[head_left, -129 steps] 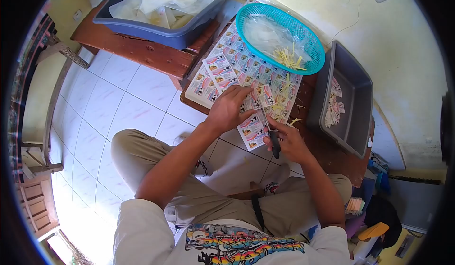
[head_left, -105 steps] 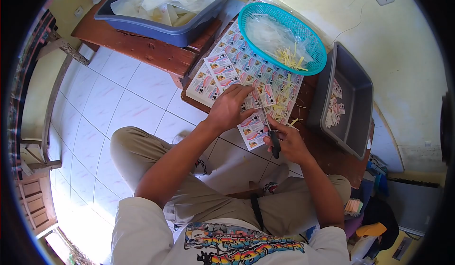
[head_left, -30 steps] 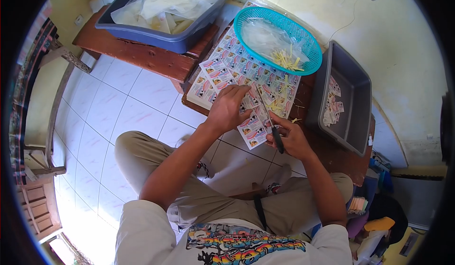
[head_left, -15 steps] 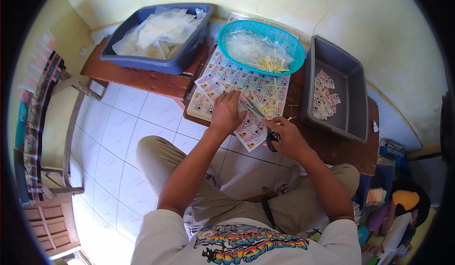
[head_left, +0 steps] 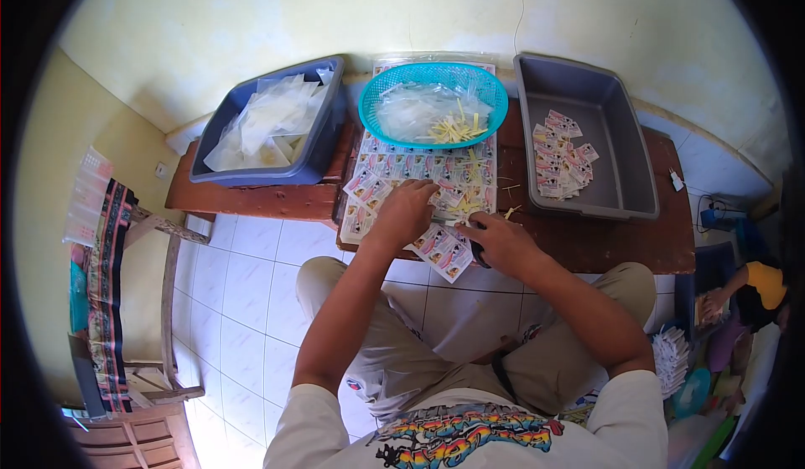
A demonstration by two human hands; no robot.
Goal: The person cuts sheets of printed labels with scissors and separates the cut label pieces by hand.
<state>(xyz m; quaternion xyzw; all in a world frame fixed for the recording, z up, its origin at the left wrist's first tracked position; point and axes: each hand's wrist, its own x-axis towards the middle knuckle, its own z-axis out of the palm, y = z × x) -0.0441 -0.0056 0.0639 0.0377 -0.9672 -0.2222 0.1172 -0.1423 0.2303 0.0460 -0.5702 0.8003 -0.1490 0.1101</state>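
My right hand (head_left: 503, 244) is closed round a pair of scissors (head_left: 479, 252), whose dark handle shows beside the fingers. Their blades point left toward my left hand (head_left: 407, 211), which presses down on a printed label strip (head_left: 446, 256) with its fingers closed at the edge. The strip slants past the front edge of a thick stack of printed label sheets (head_left: 402, 164). Another loose label piece (head_left: 366, 187) lies left of that hand. Just how the blades meet the paper is hidden by my fingers.
Behind the hands, a turquoise basket (head_left: 366, 117) holds clear plastic and yellow paper strips (head_left: 457, 127). To the right, a grey tub (head_left: 622, 138) contains cut labels (head_left: 563, 165). A blue tub (head_left: 323, 146) of translucent bags stands left. Another person's arm (head_left: 728, 291) shows far right.
My head view has shifted, so the bench appears squarer and the tubs sit differently in frame. The scissor blades, plainly visible before, are now mostly covered between my hands, which are closer together.
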